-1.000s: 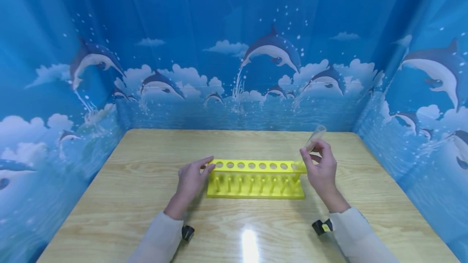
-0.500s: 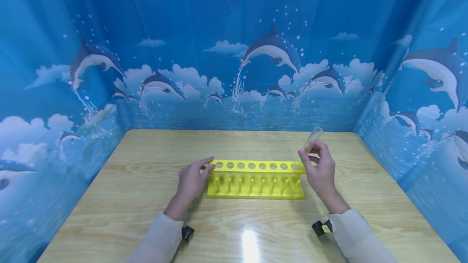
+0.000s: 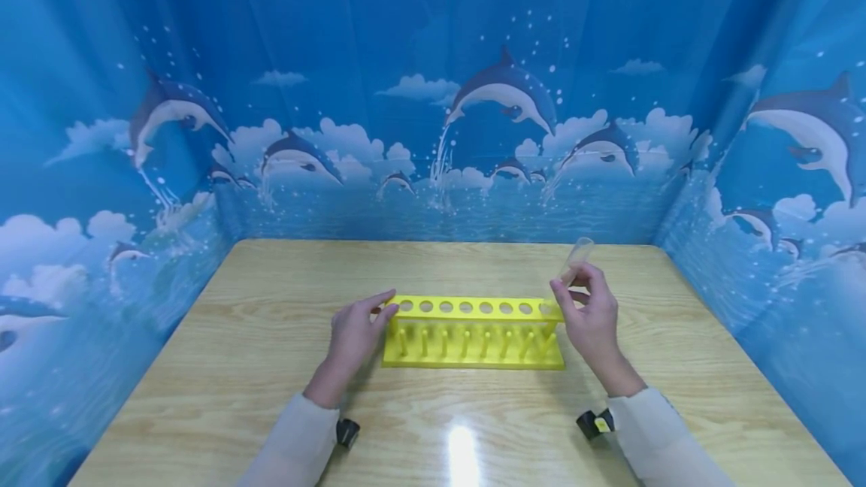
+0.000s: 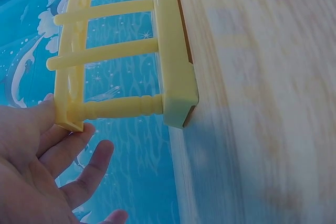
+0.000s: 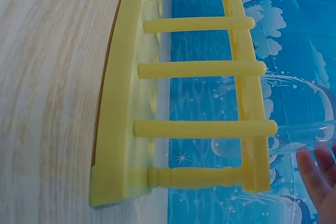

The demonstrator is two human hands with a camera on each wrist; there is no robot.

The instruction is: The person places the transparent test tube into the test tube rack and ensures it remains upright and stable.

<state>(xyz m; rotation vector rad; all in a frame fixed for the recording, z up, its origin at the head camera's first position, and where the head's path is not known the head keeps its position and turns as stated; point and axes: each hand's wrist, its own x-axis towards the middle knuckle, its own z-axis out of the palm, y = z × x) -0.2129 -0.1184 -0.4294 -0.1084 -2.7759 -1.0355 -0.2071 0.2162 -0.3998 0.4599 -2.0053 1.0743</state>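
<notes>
A yellow test tube rack [image 3: 473, 361] stands upright on the wooden table, with a row of holes along its top plate and pegs below. My left hand [image 3: 353, 331] pinches the left end of the top plate between thumb and fingers; in the left wrist view the other fingers [image 4: 89, 174] are spread apart from it. My right hand [image 3: 595, 318] pinches a clear test tube [image 3: 579, 252], which leans to the right above the rightmost hole. In the right wrist view, the tube's rounded end [image 5: 226, 147] pokes through the top plate, near the end post.
The wooden table [image 3: 271, 269] extends around the rack on all sides. A blue dolphin-print curtain [image 3: 433, 209] closes off the back and both sides. A small black wrist camera [image 3: 348, 432] sits by the left sleeve, and another black camera [image 3: 595, 424] by the right.
My right hand has shifted slightly left and down with the test tube, whose top has dropped a little. The left hand and the rack stay nearly still.
</notes>
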